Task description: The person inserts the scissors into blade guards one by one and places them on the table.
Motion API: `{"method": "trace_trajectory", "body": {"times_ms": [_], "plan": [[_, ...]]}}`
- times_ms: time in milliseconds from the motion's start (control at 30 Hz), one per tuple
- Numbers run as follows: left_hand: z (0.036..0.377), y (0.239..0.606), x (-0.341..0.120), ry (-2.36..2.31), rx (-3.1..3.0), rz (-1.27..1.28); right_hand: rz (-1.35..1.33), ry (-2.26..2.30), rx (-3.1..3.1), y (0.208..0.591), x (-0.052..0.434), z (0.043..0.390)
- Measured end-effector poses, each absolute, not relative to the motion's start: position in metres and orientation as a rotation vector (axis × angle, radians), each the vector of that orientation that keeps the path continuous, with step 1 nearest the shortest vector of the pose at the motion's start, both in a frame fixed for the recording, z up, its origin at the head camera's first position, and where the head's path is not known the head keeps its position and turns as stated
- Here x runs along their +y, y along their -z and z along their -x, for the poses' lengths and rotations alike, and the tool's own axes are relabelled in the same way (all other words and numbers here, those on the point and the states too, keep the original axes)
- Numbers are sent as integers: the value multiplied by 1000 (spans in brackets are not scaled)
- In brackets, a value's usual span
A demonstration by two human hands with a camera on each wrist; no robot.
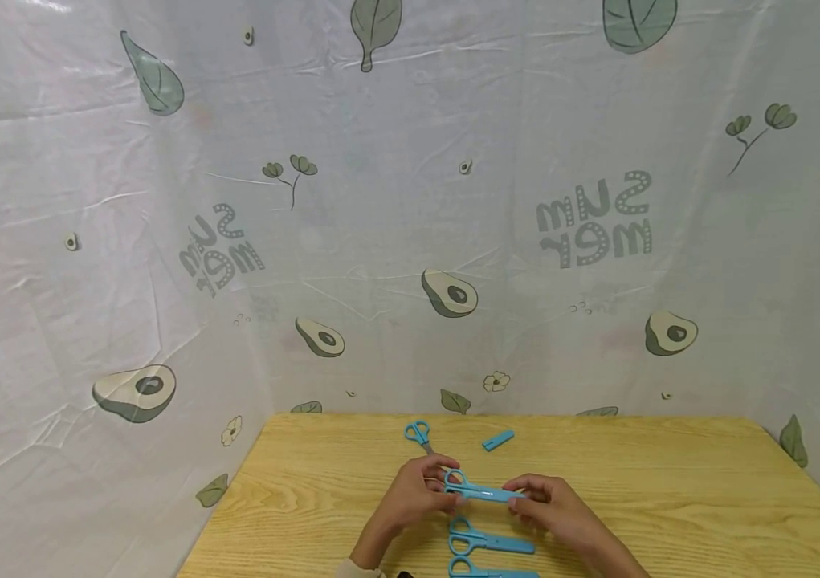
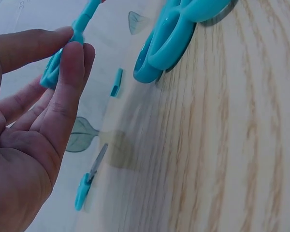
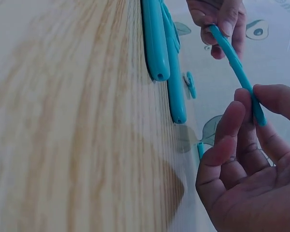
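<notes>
Between both hands, raised off the table, is a pair of blue scissors [image 1: 485, 493] with its blue cover over the blades. My left hand [image 1: 413, 490] pinches it by the handle loops, thumb against fingers, as the left wrist view shows. At the covered end, my right hand [image 1: 557, 510] pinches the cover between thumb and fingers. Beyond the left hand lies another pair of scissors [image 1: 418, 433] with bare metal blades, partly hidden by that hand. A loose blue blade cover [image 1: 499, 440] rests to its right.
Two more covered blue scissors lie nearer me, one pair [image 1: 492, 542] just below the hands and another [image 1: 494, 573] cut off by the bottom frame edge. The wooden table [image 1: 706, 482] ends at a patterned curtain [image 1: 381, 241] behind and at the sides.
</notes>
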State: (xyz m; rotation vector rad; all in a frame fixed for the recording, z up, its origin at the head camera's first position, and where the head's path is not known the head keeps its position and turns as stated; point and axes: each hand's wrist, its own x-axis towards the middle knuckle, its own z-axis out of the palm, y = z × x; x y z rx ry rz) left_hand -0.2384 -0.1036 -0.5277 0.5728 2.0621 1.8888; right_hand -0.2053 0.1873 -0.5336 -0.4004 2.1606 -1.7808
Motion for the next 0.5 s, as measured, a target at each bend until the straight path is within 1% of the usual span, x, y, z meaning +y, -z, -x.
{"method": "trace_trajectory", "body": {"times_ms": [300,500], "plan": [[240,527,-108,-1886,2118,-535,395,1765,2176,535,188,206],[240,529,-107,-1840,2223,-504,459,1759,2184,535,189,207]]}}
